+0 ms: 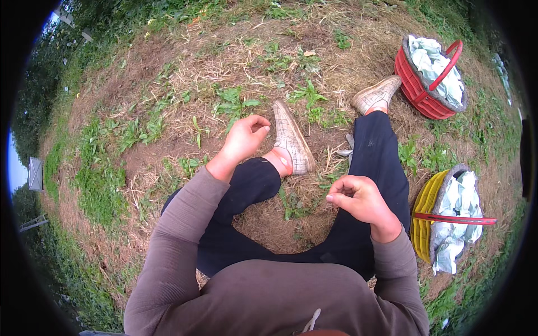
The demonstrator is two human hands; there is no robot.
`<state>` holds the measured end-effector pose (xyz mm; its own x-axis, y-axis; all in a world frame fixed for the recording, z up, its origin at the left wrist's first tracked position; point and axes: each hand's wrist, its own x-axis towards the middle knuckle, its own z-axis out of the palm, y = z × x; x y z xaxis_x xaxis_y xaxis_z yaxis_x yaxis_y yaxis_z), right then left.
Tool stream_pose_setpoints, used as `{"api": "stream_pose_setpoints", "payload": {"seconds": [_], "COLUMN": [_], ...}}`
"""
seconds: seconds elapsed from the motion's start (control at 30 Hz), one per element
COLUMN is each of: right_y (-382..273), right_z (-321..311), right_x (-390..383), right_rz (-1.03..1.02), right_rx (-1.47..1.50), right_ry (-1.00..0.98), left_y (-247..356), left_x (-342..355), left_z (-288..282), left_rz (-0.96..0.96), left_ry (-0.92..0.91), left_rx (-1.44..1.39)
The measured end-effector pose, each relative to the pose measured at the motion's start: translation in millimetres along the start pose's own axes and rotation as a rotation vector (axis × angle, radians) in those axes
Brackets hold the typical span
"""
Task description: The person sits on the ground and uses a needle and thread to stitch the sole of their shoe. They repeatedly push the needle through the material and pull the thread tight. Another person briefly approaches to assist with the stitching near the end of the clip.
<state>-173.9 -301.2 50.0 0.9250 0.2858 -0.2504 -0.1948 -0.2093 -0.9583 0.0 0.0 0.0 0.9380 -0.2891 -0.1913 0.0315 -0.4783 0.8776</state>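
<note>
My left hand hovers over my bent left leg, beside the shoe on that foot. Its fingers curl in toward the thumb, and anything between them is too small to make out. Above the inner side of my right leg is my right hand, its thumb and fingers brought together in a pinch. Whether something thin sits in that pinch cannot be seen. Both shoes are light-coloured and dirt-streaked; the right shoe points toward a basket. A small pale object lies beside my right leg, partly hidden by it.
A red basket with a red handle stands by my right foot, filled with pale crumpled wrapping. Nearer on the right is a yellow basket, similarly filled, with a red handle. Dry grass and green weeds cover the ground. Bushes edge the left.
</note>
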Motion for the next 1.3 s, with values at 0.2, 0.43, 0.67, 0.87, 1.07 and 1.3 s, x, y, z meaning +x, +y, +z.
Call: {"api": "stream_pose_setpoints", "payload": {"seconds": [0.2, 0.43, 0.67, 0.87, 1.07, 1.3], "right_y": [64, 136, 138, 131, 151, 178], "right_z": [-57, -104, -84, -65, -59, -53], "right_x": [78, 173, 256, 288, 280, 182], "right_rz": [0.159, 0.334, 0.313, 0.261, 0.299, 0.404], "right_rx": [0.288, 0.618, 0.272, 0.278, 0.542, 0.603], "right_ry": [0.304, 0.463, 0.096, -0.055, 0.13, 0.423], "left_y": [-86, -124, -104, -88, -92, -75], "left_x": [73, 125, 131, 116, 84, 21], "left_z": [60, 114, 125, 133, 105, 69], "left_rz": [-0.178, -0.452, -0.365, -0.423, -0.486, -0.286], "left_ry": [0.25, 0.393, 0.391, 0.524, 0.397, -0.358], "left_rx": [-0.224, -0.678, -0.474, -0.379, -0.218, 0.578]}}
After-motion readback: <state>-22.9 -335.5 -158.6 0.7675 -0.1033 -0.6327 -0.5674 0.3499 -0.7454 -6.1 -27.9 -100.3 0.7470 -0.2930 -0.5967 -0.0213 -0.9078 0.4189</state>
